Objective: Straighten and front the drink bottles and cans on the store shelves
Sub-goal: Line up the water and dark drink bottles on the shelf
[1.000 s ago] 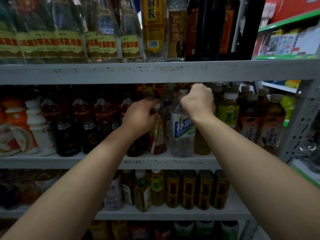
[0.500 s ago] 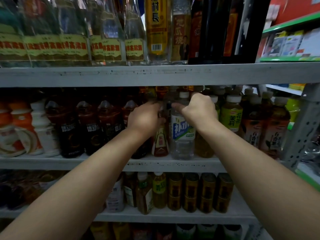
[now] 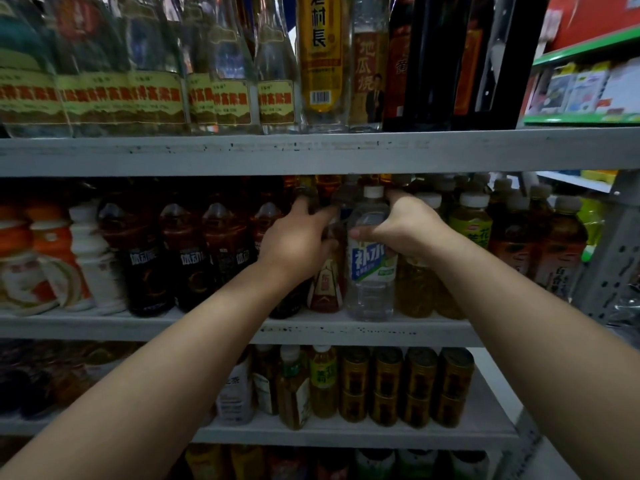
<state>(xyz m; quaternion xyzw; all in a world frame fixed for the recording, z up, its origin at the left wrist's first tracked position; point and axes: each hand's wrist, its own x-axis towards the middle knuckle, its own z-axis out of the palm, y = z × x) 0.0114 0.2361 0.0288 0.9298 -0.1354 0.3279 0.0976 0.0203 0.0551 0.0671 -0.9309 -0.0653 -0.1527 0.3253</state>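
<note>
Head view, nearest first: 2 bare forearms (image 3: 194,358) stretched up toward the middle shelf (image 3: 346,329). Next, left hand (image 3: 294,242) with fingers curled round the upper part of a red-labelled tea bottle (image 3: 323,289); right hand (image 3: 408,230) close beside it, thumb laid across the front and fingers wrapped round the shoulder of a clear water bottle (image 3: 372,268) with a blue-and-white label. Both bottles upright near the front edge of the middle shelf, just beside each other, water label turned forward. Left of them, a row of dark bottles (image 3: 187,258); right of them, green tea bottles (image 3: 471,220) with white caps. Below, on the lower shelf, gold cans (image 3: 419,386) stacked in 2 layers. Farthest up, on the top shelf, tall clear glass bottles (image 3: 221,81) with yellow-green labels.
</note>
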